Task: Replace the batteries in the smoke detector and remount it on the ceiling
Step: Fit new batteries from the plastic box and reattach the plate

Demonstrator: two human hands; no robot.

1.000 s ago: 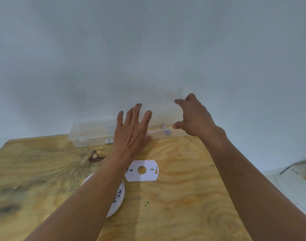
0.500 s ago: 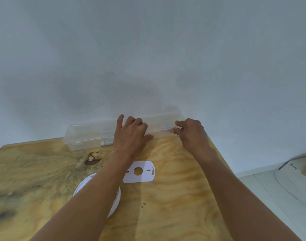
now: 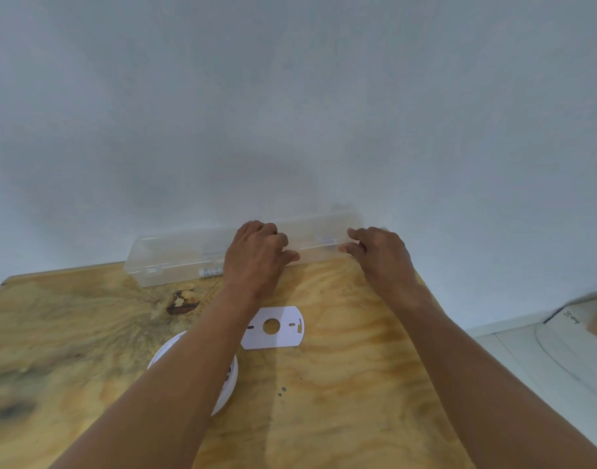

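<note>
A long clear plastic box (image 3: pixel 175 262) lies against the wall at the far edge of the plywood table (image 3: pixel 351 384), its lid down. My left hand (image 3: pixel 256 258) presses on its middle with curled fingers. My right hand (image 3: pixel 378 252) pinches the box's right end between thumb and fingers. A small battery (image 3: pixel 210 273) shows through the box's front wall, left of my left hand. The white round smoke detector (image 3: pixel 227 384) lies near me, mostly hidden under my left forearm. Its flat white mounting plate (image 3: pixel 277 328) rests between my arms.
A plain pale wall rises right behind the box. A dark knot (image 3: pixel 182 302) marks the wood left of my left wrist. Beyond the table's right edge, the floor holds a cardboard piece (image 3: pixel 591 319).
Both hands have come down from above the box onto it. The box's raised lid has gone down, and the fingers now curl over the closed box.
</note>
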